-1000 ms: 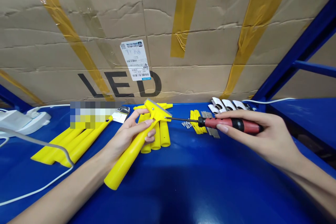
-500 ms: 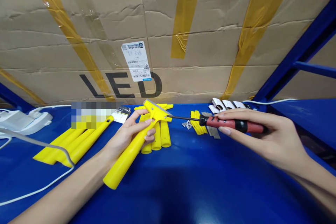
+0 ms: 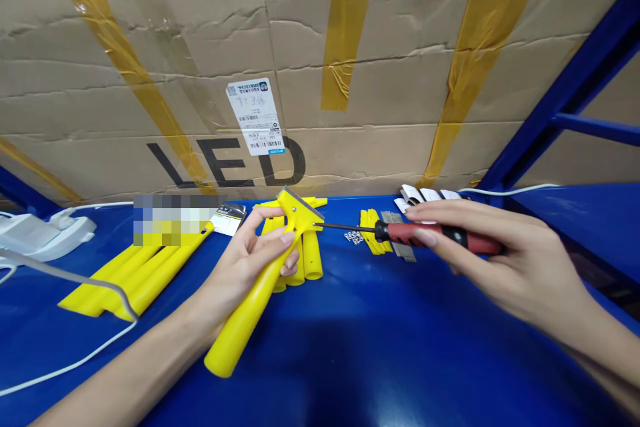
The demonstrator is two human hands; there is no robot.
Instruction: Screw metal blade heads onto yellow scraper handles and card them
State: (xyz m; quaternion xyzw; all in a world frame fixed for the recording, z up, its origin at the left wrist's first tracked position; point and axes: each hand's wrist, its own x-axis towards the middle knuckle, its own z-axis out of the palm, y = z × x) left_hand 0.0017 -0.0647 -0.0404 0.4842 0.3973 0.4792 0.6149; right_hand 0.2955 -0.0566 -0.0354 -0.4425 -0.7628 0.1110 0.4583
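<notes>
My left hand [image 3: 260, 247] is closed around the neck of a yellow scraper [image 3: 245, 310], whose handle slants down toward me. A metal blade [image 3: 303, 202] runs along the top edge of its head, and two small screws show on the head's face. Between the fingers and thumb of my right hand [image 3: 505, 253] is a red and black screwdriver [image 3: 405, 233]. Its thin shaft points left, with the tip at the screw on the head's right side. Behind the scraper lie several more yellow handles [image 3: 313, 260], partly hidden by my left hand.
On the blue surface [image 3: 400, 347] lie small screws [image 3: 354, 237], yellow strips [image 3: 371, 227], grey blades [image 3: 397, 240] and white folded cards [image 3: 430, 195]. Several yellow scrapers [image 3: 150, 280] rest at left near a white power strip [image 3: 65, 240] and cable. A cardboard box [image 3: 390, 80] stands behind.
The scraper's handle end has swung slightly down and right, its head tilting a little. The screwdriver stays at the same screw, with my right fingers shifted slightly on its handle.
</notes>
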